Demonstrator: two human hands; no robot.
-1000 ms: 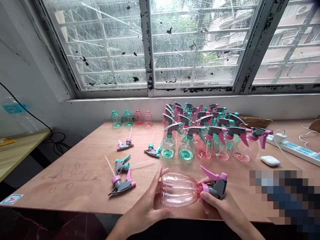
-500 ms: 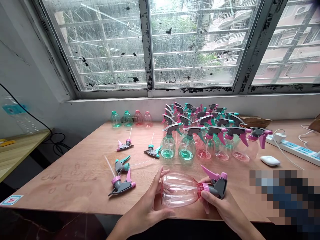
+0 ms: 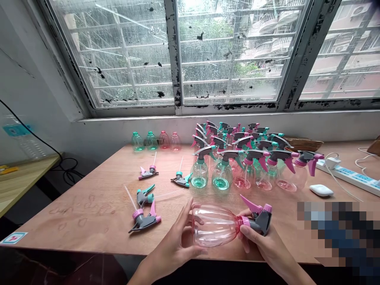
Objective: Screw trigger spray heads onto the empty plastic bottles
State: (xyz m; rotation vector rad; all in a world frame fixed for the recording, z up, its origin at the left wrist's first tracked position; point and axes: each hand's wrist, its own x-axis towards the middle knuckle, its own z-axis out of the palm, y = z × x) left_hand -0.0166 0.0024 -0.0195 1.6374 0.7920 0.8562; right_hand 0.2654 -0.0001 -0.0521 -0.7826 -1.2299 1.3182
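A clear pink spray bottle [image 3: 214, 225] lies sideways between my hands above the table's front edge, its grey and pink trigger head pointing right. My left hand [image 3: 181, 241] is curled around the bottle's base end. The thumb and fingers of my right hand [image 3: 258, 241] pinch the pink collar at the neck. Left of my hands, several loose trigger heads lie on the wood: a pink-grey one [image 3: 144, 217], a teal-grey one [image 3: 145, 196], another teal one [image 3: 181, 179] and a smaller pink one [image 3: 148, 172].
Several spray bottles with heads [image 3: 222, 174] stand packed together behind my hands. Headless bottles [image 3: 151, 141] line the wall at the back left. On the right are a white case [image 3: 321, 190], a power strip [image 3: 353, 176] and a blurred patch [image 3: 341, 237].
The bottle and its trigger head have shifted very slightly to the right. Both hands keep nearly the same grip, and the things on the table have not moved.
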